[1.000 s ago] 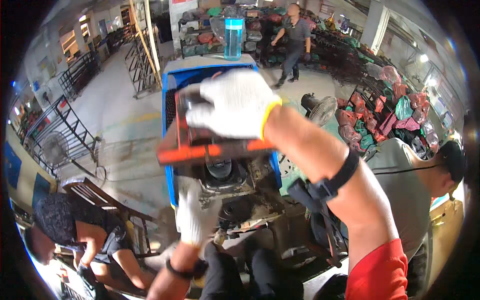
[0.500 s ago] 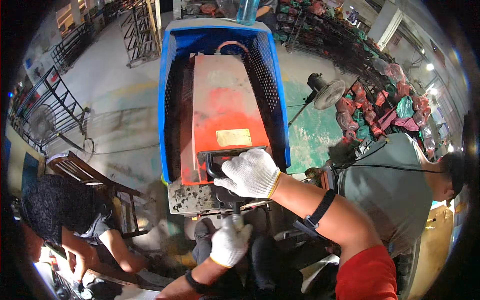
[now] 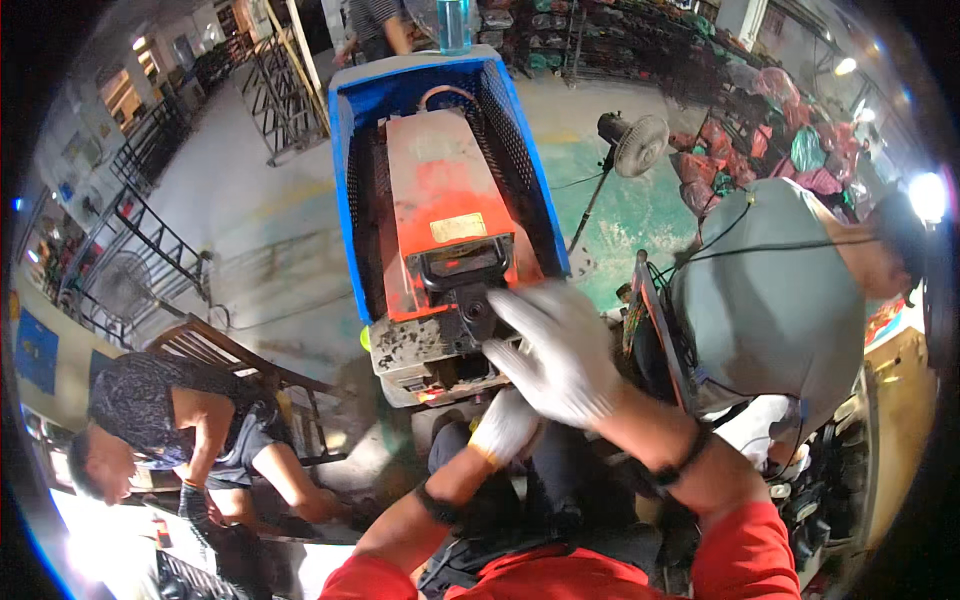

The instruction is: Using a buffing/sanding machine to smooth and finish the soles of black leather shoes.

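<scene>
A machine with a worn red and grey housing [image 3: 450,190] stands in front of me, with a black handle [image 3: 465,270] across its near end. Below the handle juts a black block [image 3: 474,308] with a round hole in its face. My right hand [image 3: 560,355], in a white knitted glove and blurred by motion, is open beside that block, thumb and fingers apart. Lower down, close to my legs, is my gloved left hand [image 3: 505,428]; the right hand covers part of it, and its fingers are hidden.
A blue perforated crate [image 3: 540,190] surrounds the machine, with a clear blue bottle [image 3: 454,28] at its far end. On the right are a standing fan [image 3: 638,145], bagged goods [image 3: 705,165] and a person in grey [image 3: 770,290]. Another person [image 3: 160,410] bends over at left.
My right hand has let go of the handle and moved down and right. My left hand has shifted right, partly behind it. The dark rod it was on no longer shows. My view has shifted.
</scene>
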Motion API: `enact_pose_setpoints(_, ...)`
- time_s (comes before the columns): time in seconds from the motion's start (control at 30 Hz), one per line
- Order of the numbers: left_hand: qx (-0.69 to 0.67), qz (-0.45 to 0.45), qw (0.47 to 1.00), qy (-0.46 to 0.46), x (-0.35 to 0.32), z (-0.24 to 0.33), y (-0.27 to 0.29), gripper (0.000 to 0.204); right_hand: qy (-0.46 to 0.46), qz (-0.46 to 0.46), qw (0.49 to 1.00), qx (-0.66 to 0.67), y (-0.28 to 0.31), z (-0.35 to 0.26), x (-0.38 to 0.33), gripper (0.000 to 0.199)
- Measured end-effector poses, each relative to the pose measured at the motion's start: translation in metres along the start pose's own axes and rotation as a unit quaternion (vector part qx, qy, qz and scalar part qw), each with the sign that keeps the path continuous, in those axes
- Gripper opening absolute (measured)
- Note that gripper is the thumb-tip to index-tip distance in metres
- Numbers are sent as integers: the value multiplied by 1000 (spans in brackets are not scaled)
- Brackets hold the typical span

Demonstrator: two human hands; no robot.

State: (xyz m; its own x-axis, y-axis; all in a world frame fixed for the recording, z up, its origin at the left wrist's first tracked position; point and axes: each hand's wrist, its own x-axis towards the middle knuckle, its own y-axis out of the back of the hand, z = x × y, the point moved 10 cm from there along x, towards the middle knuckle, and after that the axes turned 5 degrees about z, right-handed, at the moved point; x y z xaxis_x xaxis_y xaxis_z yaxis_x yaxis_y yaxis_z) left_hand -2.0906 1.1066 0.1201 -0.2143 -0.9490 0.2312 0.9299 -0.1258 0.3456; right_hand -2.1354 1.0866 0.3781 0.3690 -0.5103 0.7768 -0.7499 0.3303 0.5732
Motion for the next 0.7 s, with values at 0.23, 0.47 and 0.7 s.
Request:
enact_pose_setpoints(0.23,66,81,934,341,-182,-38,105,30,-365,-180,914,-14,124,-10,-330,27)
enact_pose_setpoints(0.47,199,163,953,161,-158,-8,123,26,-468,-77,879,33,108,12,-343,20)
enact_pose_setpoints(0.7,293,318,901,44,-120,47,175,28,-139,67,988,3,7,23,-132,49)
